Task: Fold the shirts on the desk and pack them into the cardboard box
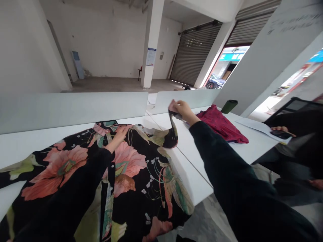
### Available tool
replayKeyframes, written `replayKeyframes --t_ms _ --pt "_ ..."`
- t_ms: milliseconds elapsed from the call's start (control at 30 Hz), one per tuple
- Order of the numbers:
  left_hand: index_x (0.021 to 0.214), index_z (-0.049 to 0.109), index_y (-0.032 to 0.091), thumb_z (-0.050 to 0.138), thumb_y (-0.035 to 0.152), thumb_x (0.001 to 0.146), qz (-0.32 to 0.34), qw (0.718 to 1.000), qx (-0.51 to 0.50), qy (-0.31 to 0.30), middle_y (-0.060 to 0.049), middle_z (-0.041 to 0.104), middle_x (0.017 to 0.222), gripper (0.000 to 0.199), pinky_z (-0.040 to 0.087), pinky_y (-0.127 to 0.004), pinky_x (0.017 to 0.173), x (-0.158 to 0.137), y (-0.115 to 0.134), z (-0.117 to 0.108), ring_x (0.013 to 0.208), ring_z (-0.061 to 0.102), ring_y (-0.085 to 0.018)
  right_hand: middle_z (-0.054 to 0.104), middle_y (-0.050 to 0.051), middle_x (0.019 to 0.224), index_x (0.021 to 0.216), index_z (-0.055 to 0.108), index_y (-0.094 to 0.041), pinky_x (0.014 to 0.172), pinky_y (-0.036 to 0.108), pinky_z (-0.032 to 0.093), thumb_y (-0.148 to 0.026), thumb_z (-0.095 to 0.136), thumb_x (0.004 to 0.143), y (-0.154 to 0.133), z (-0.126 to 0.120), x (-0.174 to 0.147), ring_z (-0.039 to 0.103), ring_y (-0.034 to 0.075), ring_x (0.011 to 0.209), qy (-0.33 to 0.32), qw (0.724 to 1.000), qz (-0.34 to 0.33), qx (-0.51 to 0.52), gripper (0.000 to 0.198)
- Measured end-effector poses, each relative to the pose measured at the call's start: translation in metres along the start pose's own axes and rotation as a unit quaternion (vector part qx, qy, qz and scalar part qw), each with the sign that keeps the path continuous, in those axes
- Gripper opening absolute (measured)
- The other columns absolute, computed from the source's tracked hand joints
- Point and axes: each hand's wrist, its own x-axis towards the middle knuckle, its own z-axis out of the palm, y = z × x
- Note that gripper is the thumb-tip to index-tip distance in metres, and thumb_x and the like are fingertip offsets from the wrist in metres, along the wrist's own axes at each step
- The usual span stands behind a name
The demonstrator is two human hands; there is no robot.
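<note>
A black floral button-front shirt (131, 161) lies spread on a white table (37, 137), the person's left hand (120, 133) resting near its collar (101, 130); whether those fingers pinch cloth, I cannot tell. The right hand (184, 109), fingers clamped on a sleeve end, holds it raised. Beyond lies a crumpled maroon garment (219, 124); farther right, a co-worker's hand (280, 128).

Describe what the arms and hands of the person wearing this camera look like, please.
The left hand and right hand are bare, with no gloves. The left sleeve and right sleeve are long, plain and nearly black, the right with a faint greenish tinge. I see no markings or cables on them.
</note>
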Motion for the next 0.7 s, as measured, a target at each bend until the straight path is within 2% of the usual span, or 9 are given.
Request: replayKeyframes --t_ms 100,200,267,333,433,500,567,633,700 --pt "0.126 0.052 0.017 0.034 0.052 0.095 -0.064 0.993 -0.100 0.022 -0.019 0.057 0.131 0.050 0.051 -0.040 0.093 -0.025 -0.001 -0.036 0.105 0.064 -0.025 0.069 0.011 0.097 0.094 0.061 -0.014 0.078 0.029 0.049 -0.029 0.047 0.093 -0.103 0.047 -0.012 0.064 0.020 0.086 -0.032 0.991 -0.130 0.009 0.021" --pt "0.123 0.054 0.014 0.035 0.058 0.092 -0.128 0.969 -0.209 0.033 -0.022 0.062 0.119 0.057 0.053 -0.041 0.087 -0.054 -0.002 -0.071 0.095 0.067 -0.025 0.070 0.012 0.096 0.096 0.062 -0.014 0.079 0.030 0.047 -0.026 0.042 0.097 -0.198 0.101 -0.060 0.064 0.020 0.085 -0.082 0.966 -0.244 0.005 0.024" --pt "0.122 0.055 0.014 0.030 0.063 0.091 -0.186 0.929 -0.316 0.053 -0.020 0.065 0.109 0.063 0.054 -0.043 0.082 -0.071 -0.005 -0.091 0.090 0.068 -0.026 0.071 0.010 0.087 0.098 0.063 -0.015 0.076 0.029 0.046 -0.030 0.039 0.099 -0.241 0.137 -0.104 0.064 0.018 0.077 -0.133 0.948 -0.288 0.011 0.028" --pt "0.123 0.055 0.015 0.025 0.065 0.091 -0.226 0.883 -0.401 0.097 -0.016 0.067 0.099 0.066 0.056 -0.045 0.076 -0.085 -0.010 -0.107 0.084 0.068 -0.026 0.071 0.008 0.086 0.102 0.062 -0.016 0.071 0.027 0.045 -0.036 0.047 0.097 -0.261 0.167 -0.144 0.063 0.017 0.072 -0.228 0.913 -0.336 0.032 0.025" --pt "0.122 0.055 0.016 0.019 0.067 0.091 -0.243 0.856 -0.427 0.158 -0.010 0.068 0.084 0.070 0.057 -0.045 0.067 -0.097 -0.021 -0.119 0.072 0.067 -0.025 0.071 0.007 0.091 0.104 0.064 -0.018 0.075 0.026 0.045 -0.034 0.053 0.094 -0.249 0.195 -0.180 0.065 0.018 0.083 -0.268 0.891 -0.365 0.038 0.022" --pt "0.118 0.057 0.015 0.017 0.067 0.091 -0.236 0.852 -0.438 0.163 -0.009 0.068 0.081 0.070 0.058 -0.044 0.065 -0.101 -0.027 -0.121 0.072 0.067 -0.025 0.071 0.006 0.095 0.103 0.066 -0.018 0.078 0.026 0.045 -0.030 0.053 0.092 -0.217 0.199 -0.185 0.065 0.018 0.090 -0.263 0.906 -0.333 0.011 0.020" --pt "0.113 0.060 0.016 0.023 0.065 0.092 -0.213 0.845 -0.465 0.154 -0.009 0.070 0.086 0.064 0.059 -0.043 0.067 -0.102 -0.031 -0.120 0.077 0.068 -0.024 0.072 0.006 0.099 0.101 0.068 -0.020 0.079 0.025 0.045 -0.025 0.053 0.091 -0.175 0.194 -0.178 0.065 0.018 0.092 -0.242 0.936 -0.252 -0.037 0.019" --pt "0.108 0.062 0.018 0.037 0.059 0.091 -0.199 0.851 -0.467 0.138 -0.008 0.070 0.088 0.051 0.060 -0.041 0.070 -0.102 -0.035 -0.121 0.081 0.069 -0.023 0.072 0.006 0.101 0.099 0.070 -0.020 0.078 0.024 0.046 -0.021 0.050 0.089 -0.128 0.182 -0.167 0.066 0.018 0.093 -0.193 0.967 -0.139 -0.092 0.022" --pt "0.101 0.064 0.019 0.052 0.053 0.085 -0.182 0.889 -0.392 0.151 -0.008 0.069 0.085 0.040 0.060 -0.040 0.069 -0.106 -0.040 -0.125 0.082 0.069 -0.024 0.071 0.010 0.105 0.102 0.070 -0.017 0.080 0.026 0.046 -0.018 0.047 0.089 -0.085 0.168 -0.155 0.065 0.020 0.096 -0.159 0.976 -0.083 -0.121 0.026"
